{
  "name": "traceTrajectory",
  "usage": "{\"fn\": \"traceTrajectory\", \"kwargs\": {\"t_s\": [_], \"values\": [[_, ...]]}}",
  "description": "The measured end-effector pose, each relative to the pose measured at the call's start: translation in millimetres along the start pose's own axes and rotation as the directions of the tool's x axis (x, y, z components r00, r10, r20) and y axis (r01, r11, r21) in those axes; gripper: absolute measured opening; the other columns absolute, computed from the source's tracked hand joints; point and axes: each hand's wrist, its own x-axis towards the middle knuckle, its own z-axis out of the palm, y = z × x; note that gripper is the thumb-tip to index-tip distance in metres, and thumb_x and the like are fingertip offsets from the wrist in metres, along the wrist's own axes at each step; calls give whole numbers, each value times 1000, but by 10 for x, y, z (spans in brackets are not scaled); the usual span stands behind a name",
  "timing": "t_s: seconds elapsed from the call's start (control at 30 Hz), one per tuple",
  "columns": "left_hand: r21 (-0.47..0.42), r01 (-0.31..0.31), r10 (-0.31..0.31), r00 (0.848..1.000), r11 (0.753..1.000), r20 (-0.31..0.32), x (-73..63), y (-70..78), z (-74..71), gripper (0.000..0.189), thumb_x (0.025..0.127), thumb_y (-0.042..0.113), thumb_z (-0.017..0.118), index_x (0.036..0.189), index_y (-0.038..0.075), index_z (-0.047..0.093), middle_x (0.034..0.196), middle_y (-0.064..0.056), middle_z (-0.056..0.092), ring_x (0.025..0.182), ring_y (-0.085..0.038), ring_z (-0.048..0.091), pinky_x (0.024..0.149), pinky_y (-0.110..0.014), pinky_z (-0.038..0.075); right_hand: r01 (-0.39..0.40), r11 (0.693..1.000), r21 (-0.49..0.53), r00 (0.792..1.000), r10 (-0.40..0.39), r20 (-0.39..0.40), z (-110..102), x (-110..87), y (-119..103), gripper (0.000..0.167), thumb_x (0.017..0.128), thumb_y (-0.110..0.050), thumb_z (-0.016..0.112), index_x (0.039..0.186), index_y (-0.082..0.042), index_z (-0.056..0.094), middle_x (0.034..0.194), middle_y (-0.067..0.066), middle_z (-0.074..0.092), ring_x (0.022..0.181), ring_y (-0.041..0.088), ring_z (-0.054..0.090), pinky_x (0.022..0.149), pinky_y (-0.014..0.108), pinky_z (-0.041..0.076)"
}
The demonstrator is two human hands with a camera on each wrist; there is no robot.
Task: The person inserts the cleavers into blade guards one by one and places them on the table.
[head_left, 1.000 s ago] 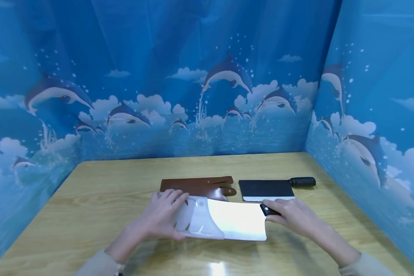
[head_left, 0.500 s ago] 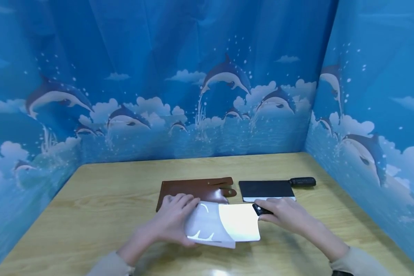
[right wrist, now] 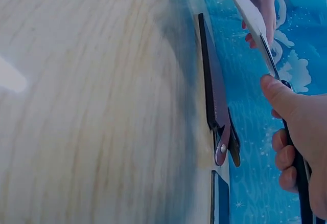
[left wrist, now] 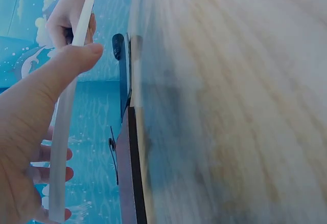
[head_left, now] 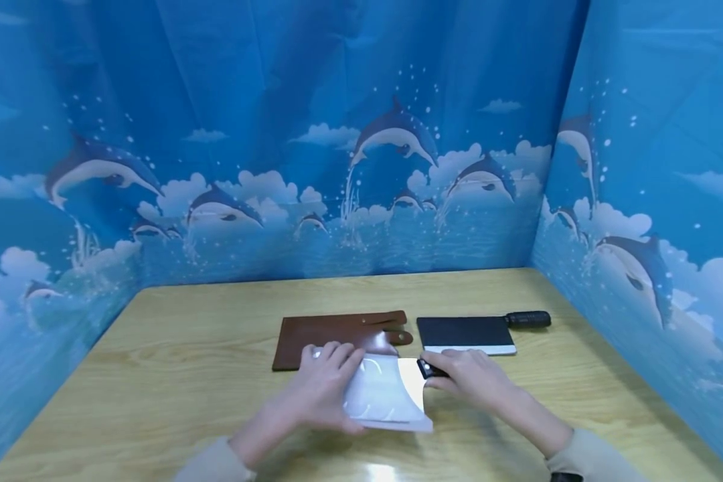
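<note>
My left hand (head_left: 331, 387) grips a translucent white blade guard (head_left: 378, 395), thumb on the near side and fingers over the far side. My right hand (head_left: 474, 379) holds a cleaver (head_left: 412, 376) by its black handle (right wrist: 301, 188). Most of the blade lies inside the guard; only a bright strip beside the handle shows. In the left wrist view the guard (left wrist: 62, 142) appears edge-on between thumb and fingers, held up off the table. The right wrist view shows the blade (right wrist: 269, 59) running into the guard's mouth.
Behind the hands, a brown leather sheath (head_left: 325, 333) with a snap strap lies on the wooden table (head_left: 175, 361). To its right lies a second cleaver (head_left: 465, 331) with a black blade, pale edge and black handle. A blue dolphin curtain (head_left: 265, 167) hangs around the table.
The blade has slid deeper into the guard, and its exposed part has narrowed to a strip. My left hand has moved right and my right hand left, closing the distance between them.
</note>
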Motion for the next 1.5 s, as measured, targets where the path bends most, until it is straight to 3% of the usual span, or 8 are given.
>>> {"fn": "traceTrajectory", "kwargs": {"t_s": [0.2, 0.43, 0.6, 0.9, 1.03, 1.3, 1.37, 1.5], "values": [[11, 3, -3, 1000, 1000, -2, -12, 26, 25, 110, 48, 76, 67, 131, 8, 47, 121, -8, 51, 107, -25, 47, 81, -53, 37, -31, 998, 53, 999, 31, -8, 28, -21, 1, 37, 74, -29, 75, 104, -8, 68, 82, 3, 68, 64, 10, 62, 50, 23, 46], [-6, -25, 25, 997, 1000, 73, -63, -5, 36, 113, 52, 76, 66, 137, 7, 39, 124, -11, 47, 112, -27, 44, 87, -52, 36, -47, 994, 101, 999, 47, 4, 39, -66, 21, 37, 74, -31, 74, 104, -9, 68, 87, 4, 70, 66, 11, 63, 50, 22, 46], [-16, -49, 49, 997, 999, 52, -96, -60, 38, 113, 52, 74, 67, 138, 5, 40, 125, -12, 47, 114, -26, 44, 92, -47, 36, -55, 993, 102, 998, 53, 27, 10, -94, 57, 41, 75, -32, 74, 107, -7, 69, 92, 6, 70, 73, 16, 67, 57, 27, 51], [10, -98, 98, 995, 995, 11, -46, -39, 73, 112, 53, 76, 64, 135, 4, 42, 121, -11, 50, 109, -24, 47, 92, -42, 38, -138, 979, 151, 973, 105, 205, -113, -127, 172, 35, 81, -32, 70, 108, -9, 68, 98, 0, 69, 85, 13, 64, 68, 33, 51], [23, -90, 89, 996, 996, 22, -27, -24, 83, 113, 53, 77, 65, 135, 2, 42, 122, -12, 51, 109, -25, 48, 92, -42, 39, -277, 931, 237, 935, 204, 291, -157, -198, 273, 29, 80, -30, 71, 105, -14, 68, 96, -6, 67, 84, 8, 60, 69, 31, 49], [-11, -56, 57, 993, 998, 101, -19, -16, 102, 113, 55, 77, 65, 136, 2, 41, 125, -13, 50, 113, -26, 47, 94, -44, 38, -467, 751, 467, 870, 298, 392, -190, -407, 498, 28, 80, -21, 72, 104, -8, 67, 97, -1, 64, 87, 13, 57, 73, 29, 47], [-10, -59, 60, 990, 998, 127, -21, -1, 119, 113, 55, 77, 64, 136, 2, 41, 126, -12, 50, 113, -25, 47, 93, -44, 38, -480, 731, 485, 862, 289, 417, -166, -439, 510, 26, 80, -21, 71, 102, -8, 66, 95, -3, 63, 85, 11, 55, 71, 28, 46], [-6, -63, 63, 984, 998, 170, -43, 32, 161, 112, 55, 78, 63, 135, 2, 43, 124, -9, 51, 111, -22, 48, 92, -42, 39, -454, 739, 497, 869, 245, 430, -83, -485, 506, 24, 80, -24, 70, 99, -9, 65, 93, -5, 62, 83, 8, 55, 72, 27, 46]]}}
